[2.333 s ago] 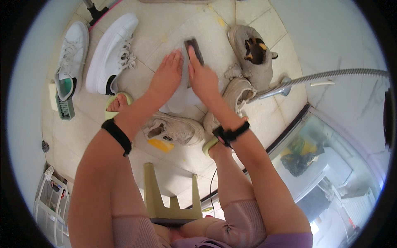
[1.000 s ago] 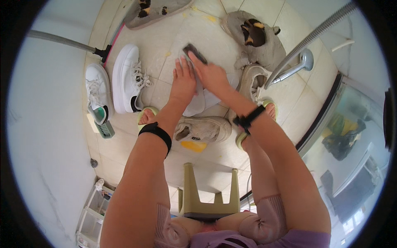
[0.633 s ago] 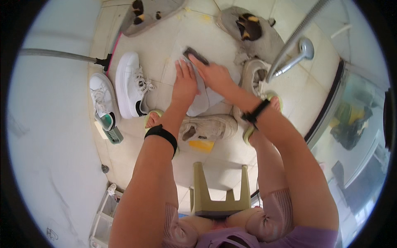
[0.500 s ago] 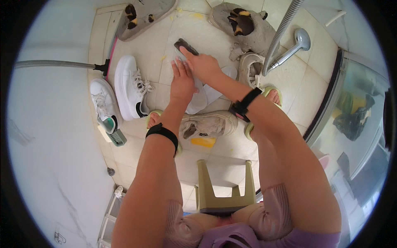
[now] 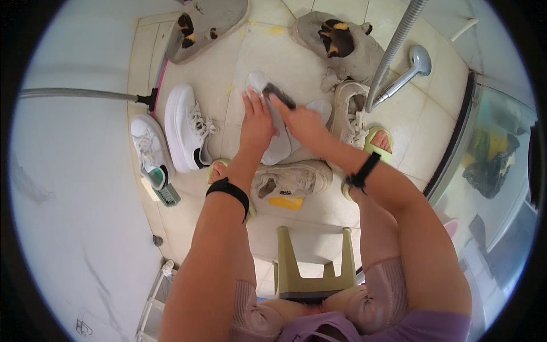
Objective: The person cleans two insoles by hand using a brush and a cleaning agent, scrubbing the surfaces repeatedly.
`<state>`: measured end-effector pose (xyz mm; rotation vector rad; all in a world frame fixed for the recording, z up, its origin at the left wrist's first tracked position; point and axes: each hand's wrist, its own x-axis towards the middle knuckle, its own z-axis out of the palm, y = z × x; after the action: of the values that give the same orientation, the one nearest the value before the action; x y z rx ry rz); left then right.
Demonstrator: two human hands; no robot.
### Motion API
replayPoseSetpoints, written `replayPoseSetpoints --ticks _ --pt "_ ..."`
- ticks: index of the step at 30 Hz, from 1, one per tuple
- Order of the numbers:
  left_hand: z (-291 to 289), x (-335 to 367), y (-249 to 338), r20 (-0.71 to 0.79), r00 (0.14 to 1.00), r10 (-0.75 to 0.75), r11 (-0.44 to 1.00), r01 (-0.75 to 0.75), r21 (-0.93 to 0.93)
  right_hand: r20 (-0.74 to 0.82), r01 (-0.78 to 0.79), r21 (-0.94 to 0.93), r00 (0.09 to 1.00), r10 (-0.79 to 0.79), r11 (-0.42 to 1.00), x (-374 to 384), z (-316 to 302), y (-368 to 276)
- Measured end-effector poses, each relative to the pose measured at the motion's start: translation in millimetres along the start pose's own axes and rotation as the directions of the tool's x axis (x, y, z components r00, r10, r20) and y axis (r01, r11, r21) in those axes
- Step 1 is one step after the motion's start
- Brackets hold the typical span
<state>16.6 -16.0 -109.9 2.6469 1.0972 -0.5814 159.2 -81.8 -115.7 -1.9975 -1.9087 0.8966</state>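
Observation:
A pale grey insole (image 5: 278,149) lies on the tiled floor, its rounded tip beyond my hands. My left hand (image 5: 257,126) rests flat on it, fingers stretched out and thumb apart, pressing it down. Closed around a dark scrubbing brush (image 5: 280,96), my right hand (image 5: 305,126) holds it against the insole's right edge near the tip. The brush's bristles are hidden. A second pale insole (image 5: 320,109) lies partly under my right hand. Just nearer to me, a dirty beige sneaker (image 5: 290,178) lies across the floor between my feet in green slippers.
White sneakers (image 5: 185,128) stand at the left by a green brush (image 5: 167,196). Muddy grey shoes (image 5: 356,48) lie at the far side. Another beige sneaker (image 5: 348,105) is right, near a shower head (image 5: 420,60) and hose. A green stool (image 5: 316,283) stands near my knees.
The brush and my right hand have come back toward me and to the right, uncovering the insole's tip. My left hand stays on the insole. The whole view has shifted slightly.

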Motion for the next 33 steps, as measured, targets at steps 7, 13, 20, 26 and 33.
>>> replayPoseSetpoints --ticks 7,13,20,26,33 --pt "1 2 9 0.012 1.0 -0.019 0.999 0.019 -0.04 -0.055 -0.036 -0.003 0.998 0.035 0.999 44 -5 0" --pt "2 3 2 0.047 0.999 -0.012 0.999 0.014 -0.042 0.041 -0.059 -0.147 0.997 0.065 0.987 18 -9 5" --pt "12 -3 -16 0.062 0.997 -0.043 0.999 0.044 -0.008 -0.121 0.01 0.009 0.993 -0.009 1.0 18 11 -15" --pt "10 10 11 -0.033 0.999 0.016 0.999 -0.017 -0.038 -0.08 0.04 -0.045 0.996 -0.043 0.998 56 -10 13" --pt "-1 0 1 -0.001 0.999 -0.043 0.992 0.042 -0.117 0.113 -0.054 -0.066 0.992 0.061 0.996 -7 -3 11"
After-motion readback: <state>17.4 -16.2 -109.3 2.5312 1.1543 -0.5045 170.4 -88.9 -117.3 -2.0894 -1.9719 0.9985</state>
